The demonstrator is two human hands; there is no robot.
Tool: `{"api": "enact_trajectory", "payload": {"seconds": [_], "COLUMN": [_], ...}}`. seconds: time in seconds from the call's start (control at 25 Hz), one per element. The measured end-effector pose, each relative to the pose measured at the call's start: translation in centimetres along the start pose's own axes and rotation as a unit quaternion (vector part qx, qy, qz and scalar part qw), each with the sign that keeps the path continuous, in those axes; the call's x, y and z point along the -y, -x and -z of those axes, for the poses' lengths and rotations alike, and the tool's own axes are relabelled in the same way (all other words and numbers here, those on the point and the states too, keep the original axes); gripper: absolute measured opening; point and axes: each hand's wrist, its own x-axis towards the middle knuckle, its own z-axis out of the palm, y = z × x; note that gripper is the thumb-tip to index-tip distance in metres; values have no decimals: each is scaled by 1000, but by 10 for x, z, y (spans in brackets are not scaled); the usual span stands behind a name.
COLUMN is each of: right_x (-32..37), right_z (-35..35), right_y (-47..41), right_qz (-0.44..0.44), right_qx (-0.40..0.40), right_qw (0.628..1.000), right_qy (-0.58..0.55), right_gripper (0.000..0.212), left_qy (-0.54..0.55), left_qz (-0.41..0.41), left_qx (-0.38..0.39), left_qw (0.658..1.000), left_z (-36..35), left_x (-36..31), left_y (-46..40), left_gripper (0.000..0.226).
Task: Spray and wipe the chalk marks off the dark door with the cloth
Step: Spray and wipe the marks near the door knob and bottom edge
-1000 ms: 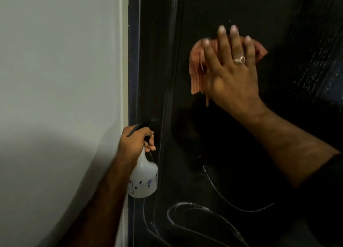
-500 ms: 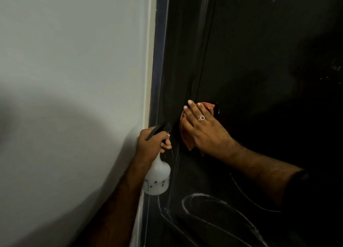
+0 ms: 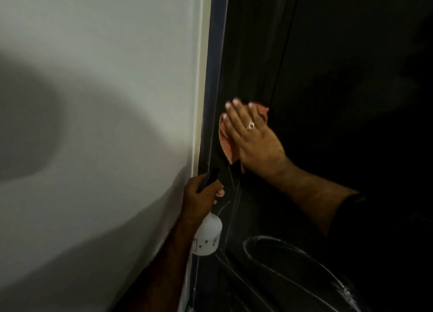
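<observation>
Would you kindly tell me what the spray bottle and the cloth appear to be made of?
The spray bottle looks like translucent white plastic, matte and slightly cloudy, with a black trigger head. The cloth under the right hand seems a soft woven fabric, pinkish-orange with a fine ribbed or checked texture; the exact fibre is unclear.

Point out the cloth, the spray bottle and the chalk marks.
cloth (image 3: 225,145), head view, pink fold left of the hand.
spray bottle (image 3: 208,236), head view, white body.
chalk marks (image 3: 293,243), head view, curved white line low on door.
</observation>
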Motion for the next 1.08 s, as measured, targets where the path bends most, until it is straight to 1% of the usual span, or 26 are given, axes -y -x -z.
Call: {"api": "enact_trajectory", "payload": {"seconds": [0.04,0.08,0.12,0.16,0.2,0.24,0.28,0.36,0.4,0.48,0.52,0.56,0.6,0.68,0.72,0.8,0.84,0.92,0.96,1.0,1.04,1.08], "right_x": [25,49,70,88,96,91,79,38,12,-23,-24,-14,4,57,86,152,183,229,241,243,236,224], "right_z": [-15,-27,-38,-47,-53,-51,-43,-14,0,16,17,12,0,-34,-52,-94,-110,-134,-143,-144,-139,-130], "right_y": [13,28,45,61,71,70,57,10,-18,-61,-72,-76,-71,-41,-19,30,59,112,132,142,144,138], "right_qz": [42,96,151,195,215,205,169,64,10,-73,-100,-104,-94,-43,-9,64,101,159,188,208,212,193], "right_qx": [37,81,123,157,177,168,134,43,4,-36,-41,-41,-48,-37,-16,62,107,212,244,259,264,256], "right_qw": [998,992,980,968,960,964,975,996,999,997,994,994,994,998,1000,994,986,956,940,932,931,938], "right_qy": [-20,-30,-32,-27,-25,-40,-51,-45,-31,-10,-1,3,12,7,-22,-63,-79,-130,-148,-148,-137,-129], "right_gripper": [115,114,110,103,94,88,88,101,107,116,120,119,113,100,95,86,84,83,83,82,83,87], "left_qy": [2,-4,-11,-16,-22,-27,-28,-17,-6,4,-3,-13,-18,-32,-40,-46,-36,4,26,39,44,43], "left_qz": [15,36,58,80,96,99,87,58,48,48,47,50,56,81,95,107,114,143,152,153,149,148], "left_qx": [-17,-28,-33,-40,-52,-60,-63,-52,-47,-54,-58,-56,-46,-27,-23,-21,-16,-19,-20,-20,-15,-5], "left_qw": [1000,999,998,996,994,993,994,997,998,997,997,997,997,996,994,993,993,990,988,987,988,988], "left_z": [2,4,4,5,4,5,6,7,8,10,11,13,14,15,15,14,14,17,19,22,24,24], "left_x": [12,23,33,45,54,62,67,72,75,83,92,106,121,151,162,183,192,205,210,214,216,217], "left_y": [3,6,10,12,13,12,10,4,1,-2,-4,-6,-7,-6,-6,-5,-4,-2,1,4,9,14], "left_gripper": [2,7,9,7,3,2,5,12,15,21,23,23,21,17,16,22,23,19,17,15,17,21]}}
